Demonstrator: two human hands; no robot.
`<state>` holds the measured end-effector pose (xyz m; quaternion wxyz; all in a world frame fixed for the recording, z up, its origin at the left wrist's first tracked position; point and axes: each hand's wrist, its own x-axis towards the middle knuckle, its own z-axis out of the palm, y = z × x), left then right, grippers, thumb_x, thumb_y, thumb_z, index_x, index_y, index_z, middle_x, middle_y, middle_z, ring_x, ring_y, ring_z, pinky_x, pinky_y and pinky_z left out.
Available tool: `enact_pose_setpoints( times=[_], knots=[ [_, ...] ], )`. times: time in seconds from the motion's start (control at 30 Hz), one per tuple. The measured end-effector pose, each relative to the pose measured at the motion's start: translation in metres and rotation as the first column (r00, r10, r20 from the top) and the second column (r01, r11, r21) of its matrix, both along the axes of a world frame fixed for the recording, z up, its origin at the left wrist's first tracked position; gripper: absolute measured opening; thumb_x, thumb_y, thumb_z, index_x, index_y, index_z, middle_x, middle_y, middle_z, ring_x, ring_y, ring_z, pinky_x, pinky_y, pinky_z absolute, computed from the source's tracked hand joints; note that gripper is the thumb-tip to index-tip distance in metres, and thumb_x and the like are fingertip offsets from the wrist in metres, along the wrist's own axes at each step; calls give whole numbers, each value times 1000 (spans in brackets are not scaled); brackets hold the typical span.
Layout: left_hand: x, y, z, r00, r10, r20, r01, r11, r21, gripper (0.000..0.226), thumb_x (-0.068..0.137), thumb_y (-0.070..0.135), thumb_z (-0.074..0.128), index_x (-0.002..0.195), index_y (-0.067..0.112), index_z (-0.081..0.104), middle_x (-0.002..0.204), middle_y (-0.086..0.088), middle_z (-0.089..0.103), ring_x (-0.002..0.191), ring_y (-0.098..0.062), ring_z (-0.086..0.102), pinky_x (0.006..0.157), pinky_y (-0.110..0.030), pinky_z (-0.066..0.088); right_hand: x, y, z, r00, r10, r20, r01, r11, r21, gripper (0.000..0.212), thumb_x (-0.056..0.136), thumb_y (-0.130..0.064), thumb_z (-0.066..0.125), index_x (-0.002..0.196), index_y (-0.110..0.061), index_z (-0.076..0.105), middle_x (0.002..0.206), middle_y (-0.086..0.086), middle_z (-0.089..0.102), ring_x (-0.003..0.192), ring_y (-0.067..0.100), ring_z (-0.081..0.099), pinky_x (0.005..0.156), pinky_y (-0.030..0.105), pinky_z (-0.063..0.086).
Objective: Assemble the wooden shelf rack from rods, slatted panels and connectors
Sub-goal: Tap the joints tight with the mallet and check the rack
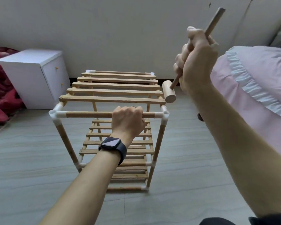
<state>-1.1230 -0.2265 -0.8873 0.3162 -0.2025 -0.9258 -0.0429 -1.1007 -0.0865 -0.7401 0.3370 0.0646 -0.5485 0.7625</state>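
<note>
Head view: light wooden shelf rack (113, 93) with slatted panels and white plastic corner connectors (54, 113) stands upright on the grey plank floor (23, 159). It sits between a white box cabinet (31, 73) and pink bedding with a white frill (258, 88).

Left hand (128, 118), black smartwatch (112, 145) on the wrist, has its fingers wrapped over the round wooden front top rod (88, 114), gripping it right of centre.

Right hand (196, 59) is raised above the rack's right side, fist closed round the handle of a small wooden mallet (169, 93). The mallet head is just beside the right edge of the top slatted panel (110, 99); contact cannot be told. A wooden shaft projects above the fist in line with the handle; whether it is one piece is unclear.

Red fabric (0, 95) lies at far left.
</note>
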Motion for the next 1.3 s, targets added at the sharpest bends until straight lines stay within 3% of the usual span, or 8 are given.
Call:
enact_pose_setpoints(
  times=[0.13, 0.33, 0.53, 0.7, 0.77, 0.83, 0.93, 1.3],
  knots=[
    [0, 1, -1, 1000, -10, 9, 10, 1000, 6, 29, 98, 26, 44, 75, 22, 61, 59, 6, 45, 53, -18, 42, 61, -28, 29, 11, -8, -31, 990, -29, 142, -5, 972, 234, 49, 101, -6, 52, 56, -17, 35, 48, 2, 26, 37, 13, 24, 40, 28, 22],
    [-2, 0, -1, 1000, -1, -17, 1, 1000, -11, 29, 99, 28, 44, 75, 22, 59, 58, 6, 45, 52, -17, 41, 60, -28, 30, 10, 8, -17, 999, -20, 51, 22, 999, -31, 47, 98, -10, 53, 58, -21, 31, 46, -2, 22, 33, 14, 20, 39, 23, 17],
    [3, -26, -3, 963, -259, 73, 256, 966, 48, 31, 86, 19, 59, 116, 18, 54, 111, -4, 61, 92, -19, 51, 81, -31, 42, 14, -6, -30, 991, 19, 133, -41, 985, 168, 49, 102, -4, 49, 57, -16, 34, 44, -3, 26, 33, 10, 24, 36, 23, 20],
    [20, -132, -15, 970, 65, -232, 68, 850, 523, 65, 66, 16, 61, 130, 11, 49, 140, -13, 45, 122, -27, 44, 95, -28, 30, 18, -41, -34, 975, 206, 86, -215, 971, 103, 48, 101, -17, 48, 53, -20, 38, 43, -6, 33, 37, 12, 28, 41, 23, 26],
    [21, -169, -21, 961, 277, -20, -167, 635, 755, 61, 77, 21, 62, 134, 12, 43, 142, -14, 43, 125, -28, 42, 99, -34, 33, 18, -67, -34, 956, 266, 126, -278, 956, 90, 49, 97, -26, 50, 49, -26, 40, 46, -6, 34, 42, 13, 28, 44, 26, 26],
    [14, -191, -26, 928, 97, 360, -359, 490, 794, 43, 96, 31, 57, 135, 18, 46, 136, -11, 53, 120, -29, 50, 94, -42, 44, 18, -95, -31, 935, 319, 156, -335, 938, 91, 53, 94, -31, 51, 42, -27, 40, 46, -7, 34, 44, 12, 29, 46, 26, 26],
    [15, -192, -36, 787, -164, 595, -402, 596, 695, 37, 106, 53, 34, 106, 26, 59, 97, 1, 66, 86, -19, 62, 65, -32, 48, 19, -132, -21, 896, 415, 159, -429, 901, 62, 55, 95, -33, 51, 42, -27, 37, 45, -7, 32, 40, 11, 28, 43, 24, 26],
    [43, -128, -70, 858, -361, 366, 24, 739, 673, 50, 99, 60, 33, 112, 26, 66, 87, 6, 73, 73, -11, 67, 64, -27, 53, 10, -177, 13, 914, 400, 70, -402, 916, 11, 48, 100, -24, 56, 56, -24, 35, 49, -2, 26, 37, 14, 22, 41, 22, 21]
  ],
)
